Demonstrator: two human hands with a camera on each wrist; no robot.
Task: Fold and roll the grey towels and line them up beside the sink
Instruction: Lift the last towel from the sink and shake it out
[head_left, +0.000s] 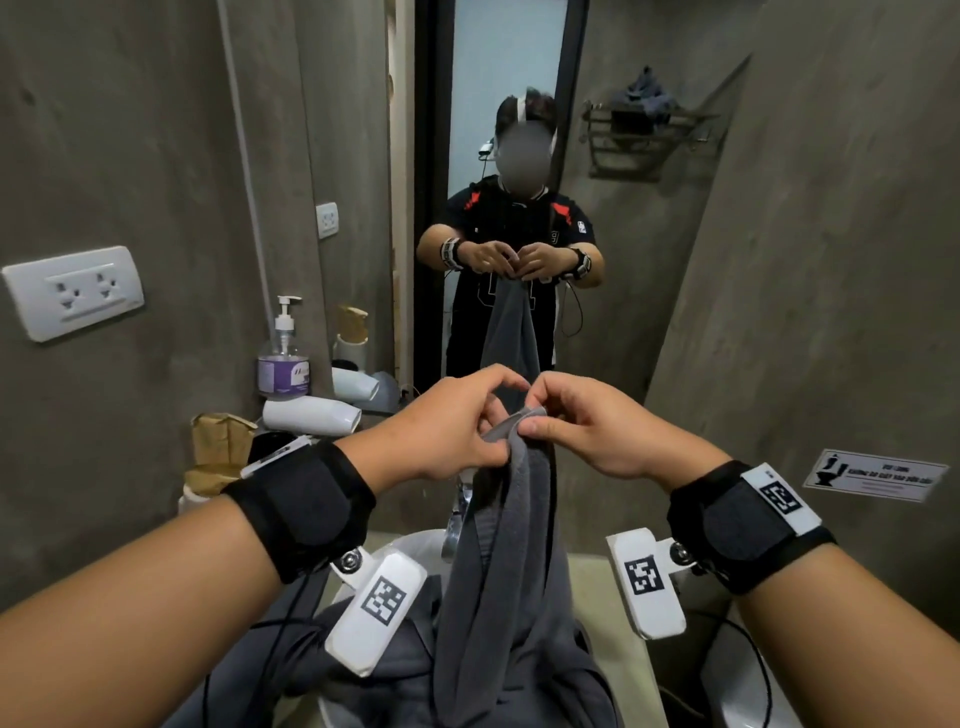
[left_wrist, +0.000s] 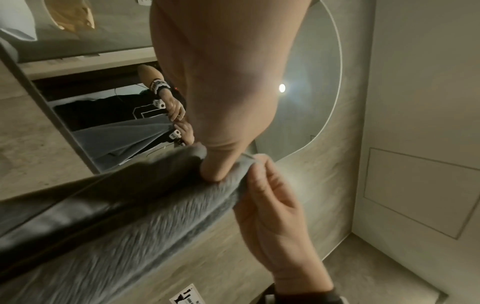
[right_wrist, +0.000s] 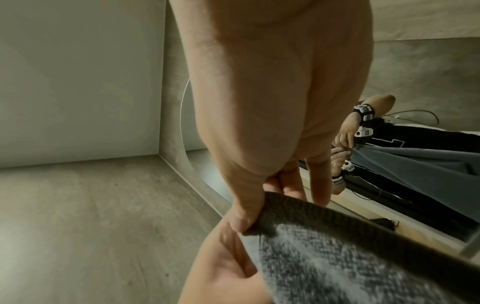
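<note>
1. Your left hand (head_left: 457, 431) and right hand (head_left: 582, 426) meet in the middle of the head view, each pinching the top edge of one grey towel (head_left: 498, 561) between thumb and fingertips; the other fingers are loosely curled.
2. The towel hangs straight down from that pinch toward 6 o'clock, over the sink (head_left: 395, 551), with more grey towels (head_left: 374, 675) heaped in the basin below.
3. Your grips sit touching, on one bunched spot. I judge the cloth will stay in a rope unless you slide your hands apart along the hem; lose a pinch and it drops onto the heap.
4. The tap (head_left: 457, 514) is directly behind the hanging cloth at 12 o'clock of the basin; a swing could snag it or wet the hem.
5. At 10 o'clock the ledge holds a soap bottle (head_left: 283, 358), white tubes (head_left: 311, 415) and brown paper bags (head_left: 218, 447), which crowd that side for lining up rolls.
6. The counter (head_left: 597, 571) at 3 o'clock looks freer.
</note>
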